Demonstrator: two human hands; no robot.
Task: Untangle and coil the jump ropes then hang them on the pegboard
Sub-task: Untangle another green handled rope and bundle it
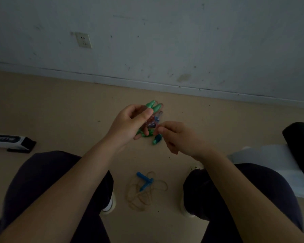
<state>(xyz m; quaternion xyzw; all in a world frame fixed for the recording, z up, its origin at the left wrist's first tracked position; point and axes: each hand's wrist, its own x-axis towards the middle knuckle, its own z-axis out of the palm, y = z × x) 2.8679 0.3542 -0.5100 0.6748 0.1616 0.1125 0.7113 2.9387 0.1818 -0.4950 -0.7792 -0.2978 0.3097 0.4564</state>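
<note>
My left hand (130, 123) grips a bundle of jump ropes with green handles (154, 106) sticking out above my fingers and more green handle ends below. A red and blue cord (152, 122) is wound around the bundle. My right hand (175, 137) pinches the cord at the bundle's right side, beside a teal handle (157, 139). On the floor between my feet lies another jump rope with blue handles (145, 180) and a loose tan cord (144, 193). No pegboard is in view.
I sit facing a white wall with a power socket (83, 40). A black and white box (11, 142) lies on the floor at the left. At the right are a dark object (302, 142) and white plastic sheeting (277, 163). My knees frame the floor.
</note>
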